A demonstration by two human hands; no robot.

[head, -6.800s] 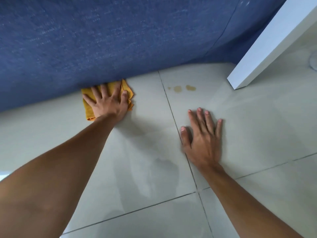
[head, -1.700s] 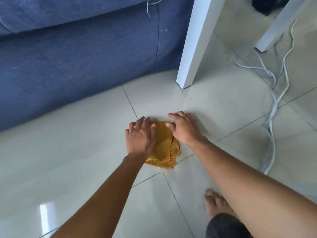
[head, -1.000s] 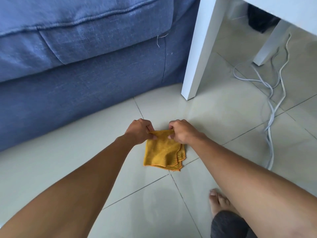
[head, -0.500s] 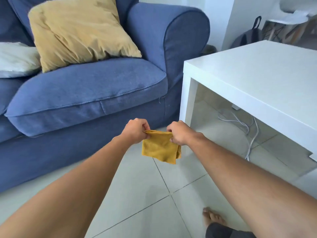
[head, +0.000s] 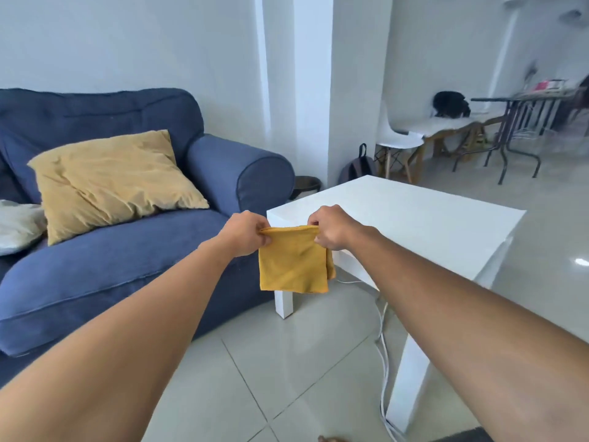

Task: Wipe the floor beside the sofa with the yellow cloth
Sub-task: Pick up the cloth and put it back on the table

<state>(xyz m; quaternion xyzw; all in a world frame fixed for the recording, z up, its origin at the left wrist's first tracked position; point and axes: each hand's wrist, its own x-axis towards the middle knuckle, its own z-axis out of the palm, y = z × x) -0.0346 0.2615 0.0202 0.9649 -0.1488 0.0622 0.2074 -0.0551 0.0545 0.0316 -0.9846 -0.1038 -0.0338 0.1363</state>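
The left hand (head: 245,232) and the right hand (head: 330,228) each pinch a top corner of the folded yellow cloth (head: 293,266), which hangs in the air between them, clear of the pale tiled floor (head: 255,378) below. Left of the left hand sits the blue fabric sofa (head: 127,250) with a mustard-yellow cushion (head: 111,180) (a pale one lies beside it). Behind and right of the right hand stands a white square low table (head: 414,224); white cables (head: 384,346) trail beneath it.
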